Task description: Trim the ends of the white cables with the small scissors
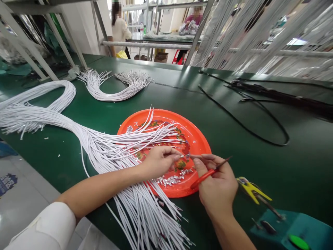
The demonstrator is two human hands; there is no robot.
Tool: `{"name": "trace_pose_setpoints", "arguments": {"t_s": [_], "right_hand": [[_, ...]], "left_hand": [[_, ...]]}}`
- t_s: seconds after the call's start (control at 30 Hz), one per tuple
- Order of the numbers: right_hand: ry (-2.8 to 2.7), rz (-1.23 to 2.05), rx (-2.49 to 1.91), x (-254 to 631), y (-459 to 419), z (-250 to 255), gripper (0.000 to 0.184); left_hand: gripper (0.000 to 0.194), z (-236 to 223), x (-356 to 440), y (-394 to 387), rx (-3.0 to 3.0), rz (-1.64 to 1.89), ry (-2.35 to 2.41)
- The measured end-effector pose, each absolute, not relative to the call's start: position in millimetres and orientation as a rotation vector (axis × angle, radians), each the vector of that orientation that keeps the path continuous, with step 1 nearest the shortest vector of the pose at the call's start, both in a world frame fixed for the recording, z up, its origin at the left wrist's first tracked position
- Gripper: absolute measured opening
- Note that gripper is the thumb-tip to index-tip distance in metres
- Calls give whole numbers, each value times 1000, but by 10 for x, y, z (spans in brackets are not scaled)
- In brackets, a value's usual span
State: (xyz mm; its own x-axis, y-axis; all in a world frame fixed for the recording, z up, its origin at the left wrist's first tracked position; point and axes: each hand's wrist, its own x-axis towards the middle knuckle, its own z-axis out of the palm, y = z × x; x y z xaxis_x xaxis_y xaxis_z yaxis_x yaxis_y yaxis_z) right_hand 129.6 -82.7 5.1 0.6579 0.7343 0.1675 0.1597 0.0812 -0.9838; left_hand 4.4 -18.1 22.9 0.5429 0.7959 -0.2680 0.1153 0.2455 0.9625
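Observation:
My left hand (161, 161) pinches one white cable near its tip, over the orange-red tray (204, 146). Thin strands show at the stripped cable end (185, 156), between my two hands. My right hand (217, 180) is closed around red-handled scissors (205, 177), their dark pointed tip sticking out to the upper right. Its thumb and forefinger meet at the strands. A thick bundle of white cables (96, 142) runs from the left across the tray, with part of it hanging under my left forearm. Shiny foil scraps (173, 178) lie in the tray.
Two more white cable bundles (111, 96) lie at the back left. Black cables (270, 93) stretch across the right. A yellow clamp-like tool (251, 189) stands by a teal device (293, 225). Metal racks hold hanging cables (234, 34); two people are beyond them.

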Motion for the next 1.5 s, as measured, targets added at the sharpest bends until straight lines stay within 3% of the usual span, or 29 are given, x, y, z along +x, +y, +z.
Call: {"name": "trace_pose_setpoints", "arguments": {"t_s": [0.2,0.37,0.57,0.73,0.87,1.03,1.23,1.5], "right_hand": [[-810,569,-1415,1278,-828,27,27],[-667,514,-1436,1422,-758,-44,25],[-806,477,-1631,1628,-675,-250,26],[-837,471,-1675,1694,-664,-335,28],[-857,459,-1688,1690,-670,-316,28],[-877,438,-1694,1671,-670,-294,27],[-915,424,-1684,1682,-683,-306,28],[-915,429,-1703,1685,-679,-320,27]], "left_hand": [[16,175,45,-178,1283,565,847],[16,202,6,-200,1702,519,931],[13,376,-94,-246,2321,-3,386],[10,509,-134,-239,2316,-369,141],[22,534,-150,-198,2295,-176,274],[22,440,-142,-33,2451,183,652],[21,268,49,158,2773,122,886],[17,104,235,246,2681,18,1006]]}}
